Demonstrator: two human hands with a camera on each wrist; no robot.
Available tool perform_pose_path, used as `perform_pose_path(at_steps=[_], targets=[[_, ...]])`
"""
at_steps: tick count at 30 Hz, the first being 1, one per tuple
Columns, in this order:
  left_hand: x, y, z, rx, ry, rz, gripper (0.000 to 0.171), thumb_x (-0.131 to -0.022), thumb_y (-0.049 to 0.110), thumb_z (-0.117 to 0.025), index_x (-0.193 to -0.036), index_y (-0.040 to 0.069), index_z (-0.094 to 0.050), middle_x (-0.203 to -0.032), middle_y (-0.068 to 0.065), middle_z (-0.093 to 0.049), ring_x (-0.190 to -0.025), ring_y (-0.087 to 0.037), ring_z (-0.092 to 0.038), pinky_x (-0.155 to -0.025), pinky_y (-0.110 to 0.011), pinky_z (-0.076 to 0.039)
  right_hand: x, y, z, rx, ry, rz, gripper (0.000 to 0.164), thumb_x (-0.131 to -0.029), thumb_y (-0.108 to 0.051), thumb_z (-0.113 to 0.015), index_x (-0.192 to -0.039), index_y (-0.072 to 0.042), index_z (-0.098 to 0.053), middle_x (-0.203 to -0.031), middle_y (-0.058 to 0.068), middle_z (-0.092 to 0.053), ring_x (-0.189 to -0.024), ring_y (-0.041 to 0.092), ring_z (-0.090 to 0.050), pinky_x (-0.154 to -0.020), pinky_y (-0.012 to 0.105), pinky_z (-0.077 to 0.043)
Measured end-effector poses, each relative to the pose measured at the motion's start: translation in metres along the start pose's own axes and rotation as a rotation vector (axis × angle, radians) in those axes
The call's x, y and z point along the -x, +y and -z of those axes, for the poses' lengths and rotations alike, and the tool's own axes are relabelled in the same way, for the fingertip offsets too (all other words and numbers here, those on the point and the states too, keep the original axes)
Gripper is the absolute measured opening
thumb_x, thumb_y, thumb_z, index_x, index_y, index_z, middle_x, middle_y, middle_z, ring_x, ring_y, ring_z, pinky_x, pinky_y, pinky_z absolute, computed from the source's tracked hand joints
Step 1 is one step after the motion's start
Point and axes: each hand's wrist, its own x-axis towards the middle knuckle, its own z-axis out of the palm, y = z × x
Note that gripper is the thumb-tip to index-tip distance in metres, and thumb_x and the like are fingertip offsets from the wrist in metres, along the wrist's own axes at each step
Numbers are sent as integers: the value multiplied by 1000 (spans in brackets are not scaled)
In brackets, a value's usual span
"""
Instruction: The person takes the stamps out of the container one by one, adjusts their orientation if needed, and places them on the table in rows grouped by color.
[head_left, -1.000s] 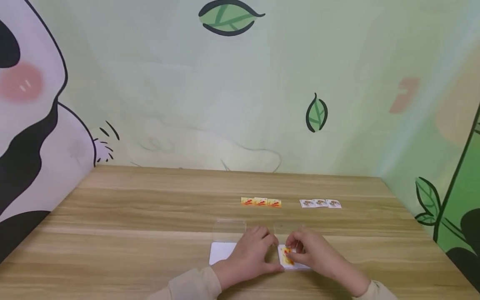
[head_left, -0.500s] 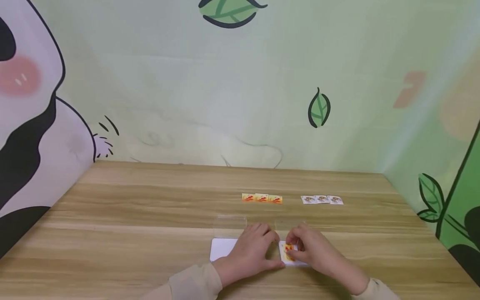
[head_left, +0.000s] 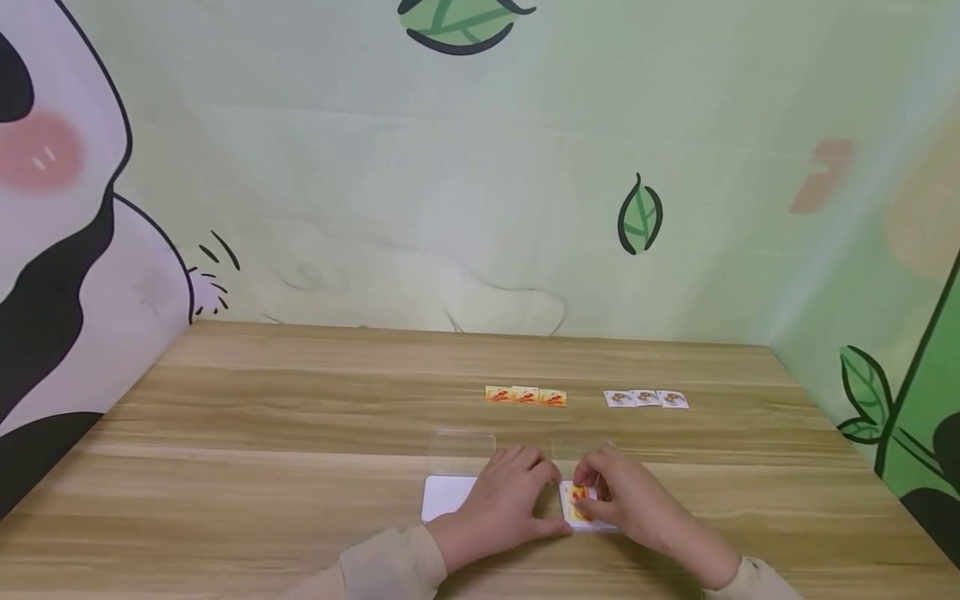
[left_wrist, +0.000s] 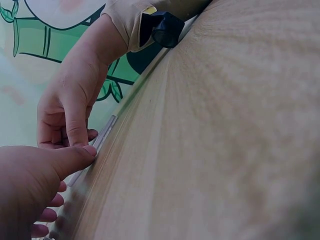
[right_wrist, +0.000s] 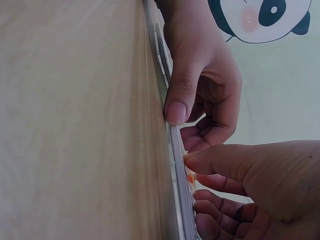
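Note:
In the head view my right hand pinches a small orange and yellow picture card over a flat white-based case. At that case's left end, my left hand grips the edge, thumb at the near corner and fingers at the far one. The right wrist view shows the left thumb pressed to the side of the thin case. There the right fingertips lie close over its top, with a bit of orange card showing. Part of the case is hidden under my right hand.
A second white-based case lies left, partly behind my left hand. Clear lids stand behind both cases. Farther back lie three orange cards and three white picture cards in rows. A painted wall bounds the wooden table.
The head view has tilted down slightly, so the table sits a little higher in it. Both hands keep nearly the same hold on the case and the orange card.

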Motion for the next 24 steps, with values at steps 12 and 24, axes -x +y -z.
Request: perform_pose_path(at_steps=[12, 24], targets=[[-1, 0, -1, -9, -6, 4, 49, -76, 58, -72, -106, 21, -63, -104, 7, -56, -104, -11, -51, -97, -33, -43, 0, 0, 0, 9, 5, -1, 18, -80, -8, -74, -88, -12, -58, -82, -3, -51, -69, 3, -46, -58, 18, -41], [0, 0, -2, -17, 20, -12, 48, -75, 57, -73, -105, 20, -63, -103, 6, -56, -104, -14, -52, -97, -36, -44, -1, 1, -2, 35, 35, 7, 17, -80, -5, -71, -84, -15, -57, -79, -5, -51, -69, 1, -45, -59, 17, -40]])
